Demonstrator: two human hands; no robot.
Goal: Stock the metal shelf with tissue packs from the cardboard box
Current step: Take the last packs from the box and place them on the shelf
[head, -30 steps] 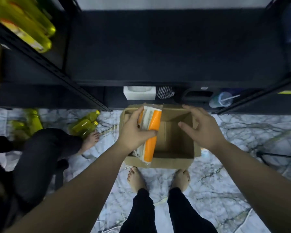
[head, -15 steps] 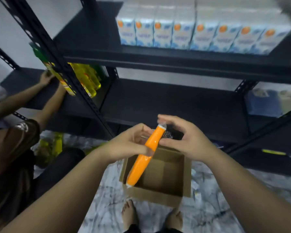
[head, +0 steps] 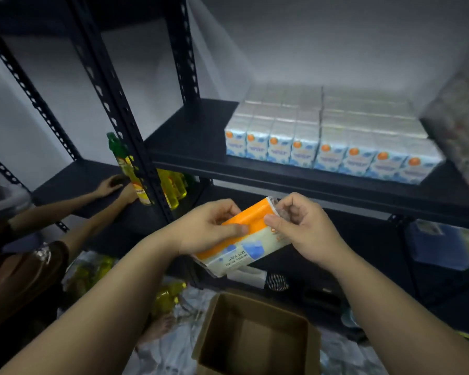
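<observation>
Raised tissue pack (head: 244, 239) (orange/white), both hands gripping

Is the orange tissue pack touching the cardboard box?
Apart. The head view shows both hands holding the orange tissue pack up in the air, well above the open cardboard box on the floor.

held tissue pack (head: 243, 240): 1; cardboard box (head: 257, 338): 1; front-row shelf packs (head: 333, 154): 8

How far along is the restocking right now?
Done: a row of tissue packs already lines the metal shelf. In hand: left hand and right hand both grip an orange tissue pack below that shelf. Left: placing it; the cardboard box looks empty where visible.
</observation>
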